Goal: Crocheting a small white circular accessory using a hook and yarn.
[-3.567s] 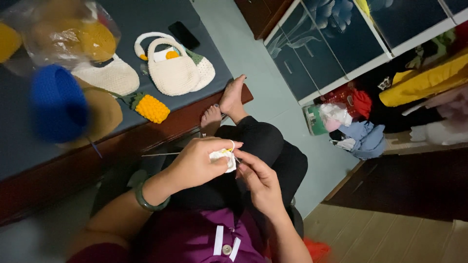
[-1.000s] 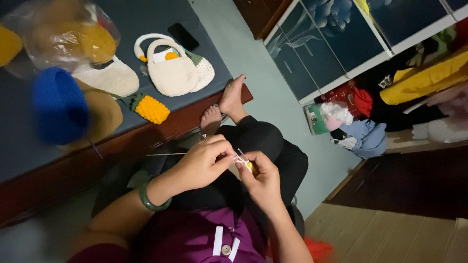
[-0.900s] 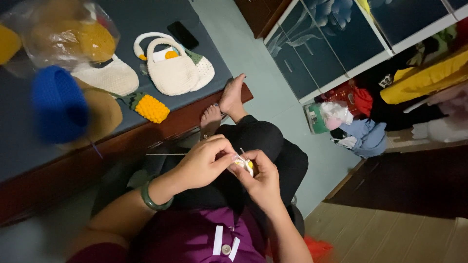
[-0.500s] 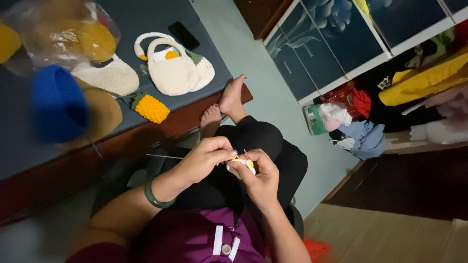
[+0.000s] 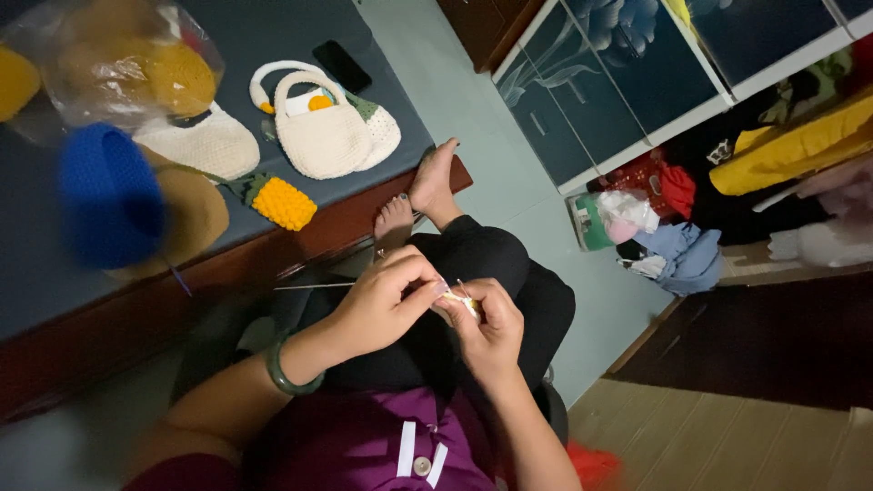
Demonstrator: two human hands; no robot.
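My left hand (image 5: 386, 305) and my right hand (image 5: 491, 327) meet over my lap, fingers pinched together. Between them sits a small pale crochet piece (image 5: 466, 304) with a touch of yellow, mostly hidden by the fingers. A thin metal hook (image 5: 459, 287) pokes up from my right hand. A fine strand of yarn (image 5: 314, 287) runs left from my left hand toward the table. A green bangle (image 5: 289, 377) circles my left wrist.
A dark low table (image 5: 382, 136) carries a cream crochet bag (image 5: 320, 136), a yellow pineapple-shaped piece (image 5: 284, 202), a blue crochet item (image 5: 109, 195), a black phone (image 5: 341, 65) and a plastic bag of yellow yarn (image 5: 136, 68). Bundled clothes (image 5: 673, 250) lie by a cabinet at right.
The pale piece was openly visible between my hands 3.6 s ago; my fingers have since closed over it and shifted slightly right. The hook tip now shows above my right hand.
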